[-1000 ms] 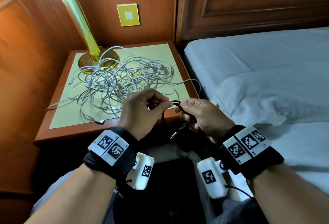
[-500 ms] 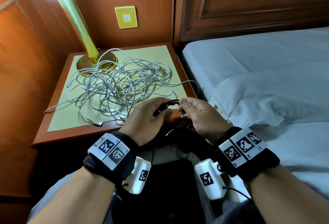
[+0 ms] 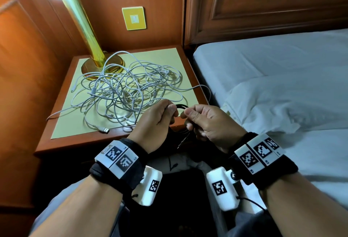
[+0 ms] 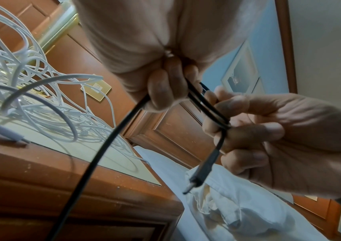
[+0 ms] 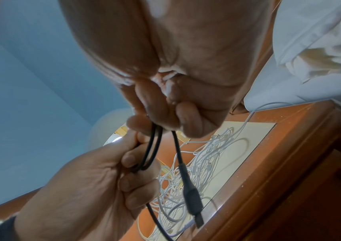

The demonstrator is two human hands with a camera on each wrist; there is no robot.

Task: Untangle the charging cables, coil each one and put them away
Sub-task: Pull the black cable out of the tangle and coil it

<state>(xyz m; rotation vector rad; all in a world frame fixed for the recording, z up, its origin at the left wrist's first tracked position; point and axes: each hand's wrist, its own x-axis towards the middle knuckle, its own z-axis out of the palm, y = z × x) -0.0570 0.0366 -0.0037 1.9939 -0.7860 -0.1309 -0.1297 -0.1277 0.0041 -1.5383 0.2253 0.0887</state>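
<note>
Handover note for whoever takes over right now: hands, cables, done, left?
Left hand: grip pinches the black cable, two strands side by side.
Right hand: grip pinches the same cable near its plug, which dangles free.
Both hands are in front of the nightstand, off its surface.
White cables: tangled pile on the nightstand, one USB end near the front edge, loops around the lamp base.
Done: black cable is out of the pile.
Left: finish coiling it, untangle and coil the white ones, stow all.

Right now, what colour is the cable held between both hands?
Black; the thin black cable shows best in the left wrist view.
</note>
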